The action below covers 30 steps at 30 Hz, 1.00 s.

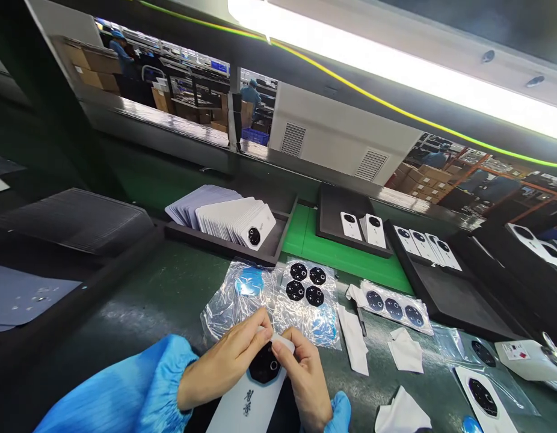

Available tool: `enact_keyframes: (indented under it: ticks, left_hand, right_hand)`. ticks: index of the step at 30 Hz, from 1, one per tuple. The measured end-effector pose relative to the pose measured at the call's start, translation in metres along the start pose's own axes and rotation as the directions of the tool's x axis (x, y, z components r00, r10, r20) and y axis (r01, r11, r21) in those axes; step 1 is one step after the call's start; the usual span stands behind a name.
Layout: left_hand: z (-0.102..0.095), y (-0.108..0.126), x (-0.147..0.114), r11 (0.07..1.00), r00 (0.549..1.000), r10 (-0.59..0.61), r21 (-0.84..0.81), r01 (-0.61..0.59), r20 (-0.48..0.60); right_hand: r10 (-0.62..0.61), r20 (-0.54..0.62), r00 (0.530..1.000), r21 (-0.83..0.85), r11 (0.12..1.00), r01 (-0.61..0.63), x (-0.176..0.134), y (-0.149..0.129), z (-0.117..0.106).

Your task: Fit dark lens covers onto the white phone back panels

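Close in front of me, a white phone back cover point(249, 406) with a dark camera lens plate point(264, 364) and black lettering is tilted between both hands. My left hand point(227, 361) closes over its upper left edge, the fingertips by the top of the lens plate. Gripping the upper right corner, my right hand point(305, 373) has its thumb on the face of the cover. Just beyond lies a plastic sheet point(224, 304) with several black lens plates point(306, 284) on it. Part of the lens plate is hidden under my fingers.
A black tray point(278, 249) holds a fanned row of white covers point(233, 222). Further right are more trays with covers point(366, 228), wrapped lens plates point(393, 308), white cloths point(405, 350), a white bottle point(522, 359) and another cover point(481, 397). A lamp point(373, 60) hangs overhead.
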<state>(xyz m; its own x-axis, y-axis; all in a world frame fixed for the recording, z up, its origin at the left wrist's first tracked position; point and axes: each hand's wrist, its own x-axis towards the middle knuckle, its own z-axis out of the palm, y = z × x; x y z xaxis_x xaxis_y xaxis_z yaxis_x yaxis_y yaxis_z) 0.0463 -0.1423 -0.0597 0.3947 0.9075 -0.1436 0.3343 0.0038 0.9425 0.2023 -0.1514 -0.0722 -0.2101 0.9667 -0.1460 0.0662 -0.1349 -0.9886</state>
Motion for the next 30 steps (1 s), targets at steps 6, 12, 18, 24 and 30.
enact_keyframes:
  ticks: [6, 12, 18, 24, 30]
  left_hand:
    - [-0.005, 0.004, 0.0, 1.0, 1.0, 0.005, -0.011, -0.005, 0.009]
    - [-0.009, -0.006, 0.006, 0.958, 0.99, -0.032, -0.28, 0.07, 0.135]
    - [-0.002, -0.007, 0.011, 0.886, 0.998, -0.017, -0.461, 0.044, 0.062]
    - [0.003, -0.008, 0.011, 0.918, 0.999, -0.043, -0.395, 0.033, -0.016]
    - [0.007, -0.003, 0.009, 0.888, 0.996, -0.071, -0.458, 0.043, -0.044]
  right_hand:
    - [-0.068, -0.05, 0.996, -0.091, 0.994, 0.063, 0.001, 0.005, 0.002]
    - [-0.042, -0.157, 0.987, 0.054, 0.997, 0.051, 0.004, 0.01, -0.008]
    - [0.012, -0.027, 1.0, 0.181, 0.983, -0.007, 0.002, 0.008, -0.006]
    - [-0.013, -0.049, 0.999, 0.223, 0.974, 0.024, 0.001, 0.009, -0.003]
    - [-0.065, -0.194, 0.979, 0.059, 0.995, 0.078, 0.001, 0.018, 0.0]
